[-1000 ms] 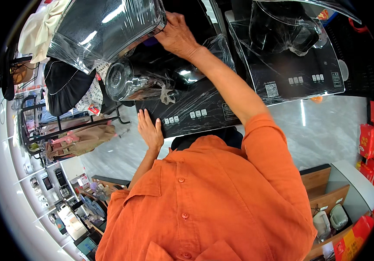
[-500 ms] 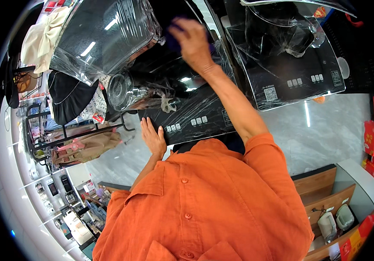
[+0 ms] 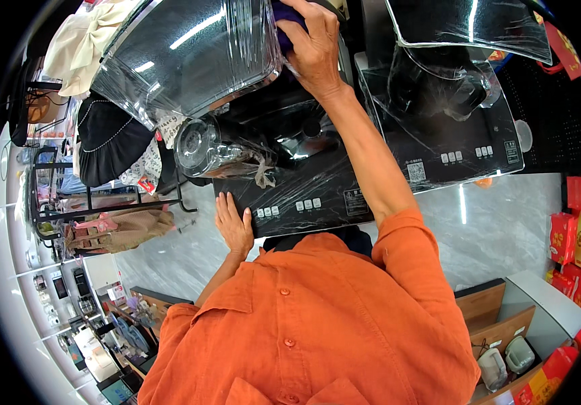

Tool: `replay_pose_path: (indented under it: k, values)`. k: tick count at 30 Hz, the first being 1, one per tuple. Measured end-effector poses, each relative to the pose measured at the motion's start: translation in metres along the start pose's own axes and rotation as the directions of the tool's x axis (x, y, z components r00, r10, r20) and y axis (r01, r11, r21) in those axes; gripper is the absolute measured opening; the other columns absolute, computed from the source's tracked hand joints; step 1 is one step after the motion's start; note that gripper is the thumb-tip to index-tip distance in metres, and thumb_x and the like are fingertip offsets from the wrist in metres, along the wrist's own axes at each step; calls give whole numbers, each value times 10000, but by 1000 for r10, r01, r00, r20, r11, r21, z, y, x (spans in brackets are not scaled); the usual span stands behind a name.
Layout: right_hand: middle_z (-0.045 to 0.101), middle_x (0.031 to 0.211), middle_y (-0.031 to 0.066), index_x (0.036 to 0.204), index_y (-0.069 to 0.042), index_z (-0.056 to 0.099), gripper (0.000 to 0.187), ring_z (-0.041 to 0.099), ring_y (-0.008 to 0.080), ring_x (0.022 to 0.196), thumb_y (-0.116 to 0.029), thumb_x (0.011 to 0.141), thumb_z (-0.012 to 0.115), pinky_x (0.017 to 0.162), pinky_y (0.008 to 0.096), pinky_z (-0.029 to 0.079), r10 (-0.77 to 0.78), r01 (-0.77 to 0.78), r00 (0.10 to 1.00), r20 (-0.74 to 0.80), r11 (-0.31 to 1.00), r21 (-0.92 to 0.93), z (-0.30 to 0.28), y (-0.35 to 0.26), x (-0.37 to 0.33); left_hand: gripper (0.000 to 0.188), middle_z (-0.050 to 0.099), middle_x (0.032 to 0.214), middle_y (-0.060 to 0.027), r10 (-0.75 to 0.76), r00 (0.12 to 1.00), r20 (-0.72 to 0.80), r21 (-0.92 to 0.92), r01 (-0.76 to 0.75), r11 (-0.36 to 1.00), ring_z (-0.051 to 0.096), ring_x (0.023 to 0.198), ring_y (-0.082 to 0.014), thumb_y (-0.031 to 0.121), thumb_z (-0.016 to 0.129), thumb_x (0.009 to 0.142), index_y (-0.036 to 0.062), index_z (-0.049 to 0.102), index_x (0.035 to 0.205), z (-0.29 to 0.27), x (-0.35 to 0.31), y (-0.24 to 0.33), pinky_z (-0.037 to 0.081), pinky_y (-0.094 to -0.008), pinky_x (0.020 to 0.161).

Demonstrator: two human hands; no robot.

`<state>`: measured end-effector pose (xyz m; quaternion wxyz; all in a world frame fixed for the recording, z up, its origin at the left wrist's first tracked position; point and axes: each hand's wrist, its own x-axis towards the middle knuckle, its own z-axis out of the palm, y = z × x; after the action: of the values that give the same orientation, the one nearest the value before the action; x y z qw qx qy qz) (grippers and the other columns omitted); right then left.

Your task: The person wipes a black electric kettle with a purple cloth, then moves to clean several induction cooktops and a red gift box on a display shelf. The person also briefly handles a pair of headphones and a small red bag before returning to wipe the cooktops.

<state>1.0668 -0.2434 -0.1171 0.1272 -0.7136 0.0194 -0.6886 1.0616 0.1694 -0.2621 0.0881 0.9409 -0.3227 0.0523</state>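
My left hand (image 3: pixel 233 226) lies flat, its fingers stretched out, against the near left corner of a glossy black appliance panel (image 3: pixel 283 192) with small white button marks. My right hand (image 3: pixel 314 50) reaches to the far side of this appliance, bunched around a dark purple cloth (image 3: pixel 286 34). Much of the cloth is hidden behind the fingers. Just left of that hand is a tilted black glass plate (image 3: pixel 189 57) in clear plastic film. Below the plate, a rounded, film-wrapped part (image 3: pixel 196 145) rests on the panel.
A second wrapped black appliance (image 3: pixel 462 138) stands to the right. On the left are a rack with clothes (image 3: pixel 118 226), a black pleated garment (image 3: pixel 111 142) and a cream bow (image 3: pixel 91 40). Red boxes (image 3: pixel 564 236) are at the right; a wooden cabinet (image 3: pixel 496 324) sits lower right.
My right hand has moved farther away with the purple cloth, up beside the tilted plate's right edge. My left hand stays at the panel's corner. The whole view has shifted slightly.
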Motion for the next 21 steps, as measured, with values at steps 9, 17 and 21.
replay_pose_path:
  k: [9, 17, 21]
  values:
    - [633, 1102, 117, 834, -64, 691, 129, 581, 307, 1069, -24, 715, 661, 859, 430, 435, 222, -230, 936, 272, 973, -4, -8, 8, -83, 654, 270, 1562, -186, -4, 1000, 13, -90, 5, 996, 235, 1444, -370, 291, 534, 932, 22, 314, 1486, 1, 5, -7, 206, -491, 1139]
    - [589, 1152, 83, 923, -69, 693, 276, 549, 299, 1056, -14, 653, 693, 846, 406, 439, -73, 75, 827, 557, 997, 20, -54, 29, -38, 626, 270, 1563, -182, 2, 999, -33, -32, -3, 999, 221, 1455, -353, 325, 484, 963, 24, 316, 1485, 2, 7, 1, 175, -486, 1150]
    - [567, 1165, 118, 953, -50, 685, 456, 536, 339, 1066, 115, 531, 636, 876, 425, 445, 251, -226, 919, 303, 967, -117, -43, 1, -41, 632, 277, 1563, -172, -32, 999, -23, -51, 30, 998, 226, 1454, -346, 323, 506, 948, 28, 331, 1479, 1, 4, 6, 175, -492, 1150]
